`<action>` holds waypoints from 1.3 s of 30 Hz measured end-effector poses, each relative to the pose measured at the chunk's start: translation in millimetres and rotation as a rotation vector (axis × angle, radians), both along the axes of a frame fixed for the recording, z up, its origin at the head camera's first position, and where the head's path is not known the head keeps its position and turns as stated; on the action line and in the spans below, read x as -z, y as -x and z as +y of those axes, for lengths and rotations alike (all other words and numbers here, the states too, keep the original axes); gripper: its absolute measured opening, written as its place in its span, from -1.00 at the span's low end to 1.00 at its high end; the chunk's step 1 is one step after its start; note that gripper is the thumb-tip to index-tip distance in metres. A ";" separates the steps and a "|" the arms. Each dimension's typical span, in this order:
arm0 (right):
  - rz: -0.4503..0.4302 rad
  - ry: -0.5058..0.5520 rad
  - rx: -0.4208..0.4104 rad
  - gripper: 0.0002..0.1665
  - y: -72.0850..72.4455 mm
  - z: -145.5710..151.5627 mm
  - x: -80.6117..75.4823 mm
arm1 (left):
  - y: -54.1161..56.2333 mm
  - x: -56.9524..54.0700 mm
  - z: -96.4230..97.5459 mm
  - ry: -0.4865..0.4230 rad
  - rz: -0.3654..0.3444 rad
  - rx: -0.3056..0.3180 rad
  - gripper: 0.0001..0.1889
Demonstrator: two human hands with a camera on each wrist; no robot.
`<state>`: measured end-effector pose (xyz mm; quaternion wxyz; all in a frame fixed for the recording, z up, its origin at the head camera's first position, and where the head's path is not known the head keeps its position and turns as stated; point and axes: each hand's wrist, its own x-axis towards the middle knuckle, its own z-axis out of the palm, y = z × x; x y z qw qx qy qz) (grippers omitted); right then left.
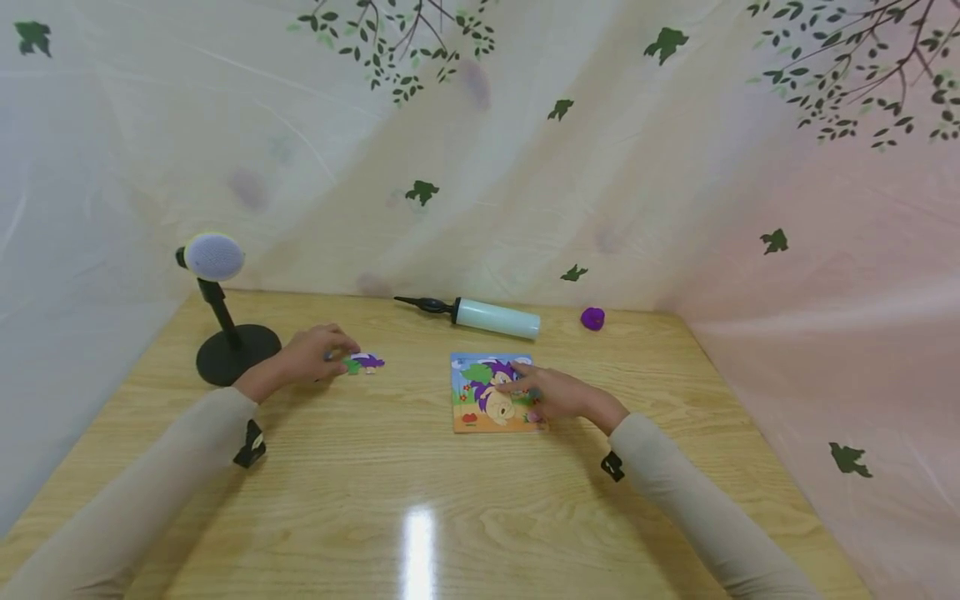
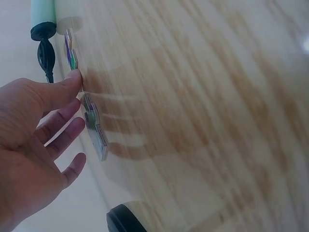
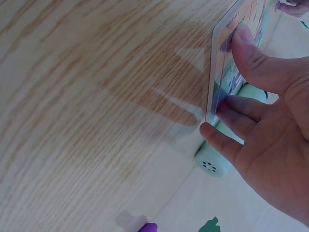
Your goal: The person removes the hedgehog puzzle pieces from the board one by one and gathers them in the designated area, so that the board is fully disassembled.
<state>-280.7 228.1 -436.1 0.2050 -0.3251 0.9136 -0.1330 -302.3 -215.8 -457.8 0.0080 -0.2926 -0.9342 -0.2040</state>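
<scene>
On the left of the table, my left hand [image 1: 309,354] touches flat jigsaw puzzle pieces with its fingertips. One purple, white and green piece [image 1: 365,362] shows beyond the fingers in the head view. The left wrist view has another piece [image 2: 96,128] lying by the fingers, while the thumb meets the end of the purple and green piece [image 2: 71,50]. My right hand [image 1: 553,392] rests with spread fingers on the right side of a square cartoon puzzle [image 1: 480,404] with a purple-haired figure. In the right wrist view, thumb and fingertips lie on the puzzle board [image 3: 219,72].
Behind the puzzle lies a pale blue hand pump [image 1: 497,318] with a black nozzle. A small purple object [image 1: 592,318] sits at the back right. A black stand with a round pale head [image 1: 215,257] stands left of my left hand. Printed cloth [image 1: 510,183] hangs behind the table [image 1: 337,483].
</scene>
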 end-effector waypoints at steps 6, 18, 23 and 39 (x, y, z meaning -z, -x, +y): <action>0.003 -0.009 0.001 -0.20 1.3 1.2 0.3 | -1.8 -3.8 3.4 0.021 -0.018 -0.017 -0.67; -0.004 0.015 -0.016 -0.21 1.1 1.2 -1.3 | -3.8 -4.2 1.6 0.024 -0.045 -0.047 -0.67; 0.002 0.022 -0.014 -0.22 -2.4 1.3 -3.4 | -6.3 -8.9 3.7 0.036 -0.038 -0.054 -0.66; 0.104 -0.037 0.056 -0.12 -2.3 13.8 -10.6 | 7.1 -27.0 75.5 -0.109 0.081 0.023 -0.64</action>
